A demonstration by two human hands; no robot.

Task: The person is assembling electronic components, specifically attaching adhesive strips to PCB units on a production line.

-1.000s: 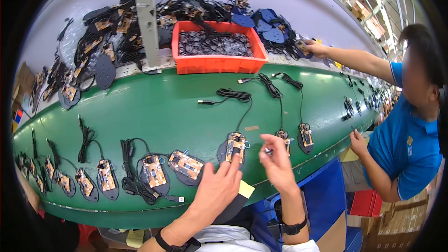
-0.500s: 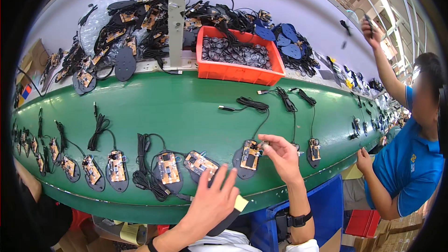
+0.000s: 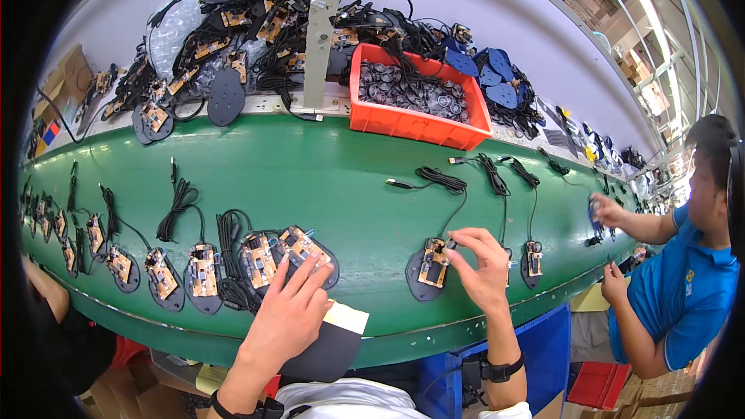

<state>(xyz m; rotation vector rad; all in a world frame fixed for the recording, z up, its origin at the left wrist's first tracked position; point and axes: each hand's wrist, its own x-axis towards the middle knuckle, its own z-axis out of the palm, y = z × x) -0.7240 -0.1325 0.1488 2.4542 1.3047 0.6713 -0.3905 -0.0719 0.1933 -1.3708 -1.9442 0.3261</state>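
A black mouse base with a tan circuit board (image 3: 310, 250) lies under the fingertips of my left hand (image 3: 287, 314), whose fingers are spread and hold nothing. It sits against another board (image 3: 258, 261) on its left. My right hand (image 3: 483, 270) is closed in a pinch at the upper right edge of a different mouse circuit board (image 3: 433, 265). A small, dark round part (image 3: 450, 244) shows between its thumb and fingers, partly hidden. From this board a cable runs up to a coiled black cord (image 3: 442, 179).
More mouse bases with coiled cords (image 3: 203, 279) line the green work surface (image 3: 326, 186) to both sides. An orange bin (image 3: 419, 130) of small round parts stands behind, beside a post (image 3: 320, 46) and heaped cords. At right a co-worker's hand (image 3: 609, 211) reaches over the surface.
My left hand has slid the board leftward, up against its neighbour. My right hand has brought the small round part down to the board. The co-worker's raised arm has come down to the surface.
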